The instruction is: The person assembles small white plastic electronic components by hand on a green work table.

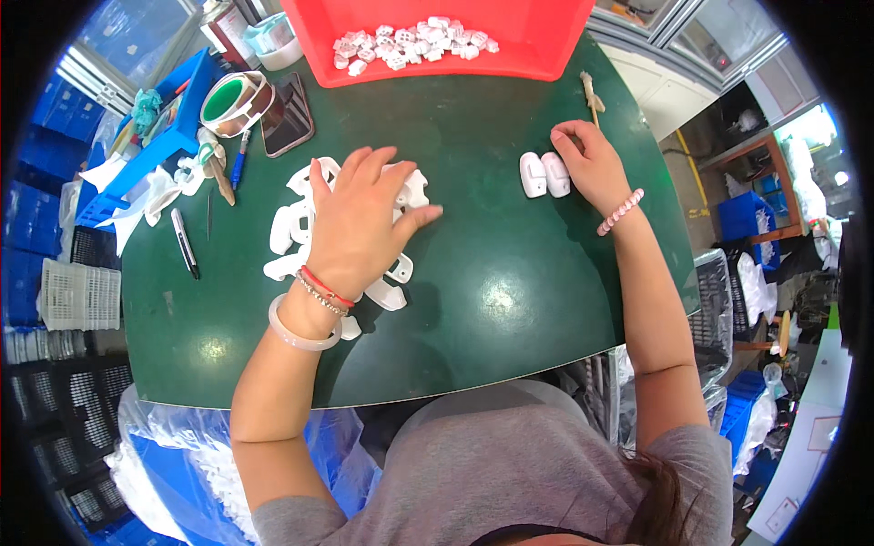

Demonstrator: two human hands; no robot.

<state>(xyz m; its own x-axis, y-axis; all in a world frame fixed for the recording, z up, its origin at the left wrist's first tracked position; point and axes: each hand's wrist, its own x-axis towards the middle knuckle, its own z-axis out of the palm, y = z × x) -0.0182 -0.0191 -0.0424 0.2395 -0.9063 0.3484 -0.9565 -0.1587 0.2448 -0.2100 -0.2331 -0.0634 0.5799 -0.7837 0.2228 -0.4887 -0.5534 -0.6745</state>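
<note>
**Left palm over the pile, right fingertips by the finished pair**

Left hand [360,223] is spread flat and wide over the loose pile of white moulded plastic shells [300,227] on the dark green table top [501,273] — fingers splayed and pointing away from the body, thumb out to the right, palm pressing down on several pieces at once. It is open, not closed around any single shell. The wrist, with its pale bangle and red cord, sits over the near edge of the pile.

Over on the right, the right hand [592,164] is curled, knuckles up, fingertips just beside the two small white rounded housings [544,175] lying side by side. Whether it pinches anything I cannot tell — the fingers hide their own tips.

The risks, as I judge them: a flat palm on a loose heap can skate shells outward, and the pieces nearest the body lie not far from the table's curved front edge. A sweep to the left could also knock the black pen [185,243] lying close by. On the right, a careless nudge would separate the two housings.

The red plastic bin of small white parts [537,50] stands well clear at the far edge.
</note>
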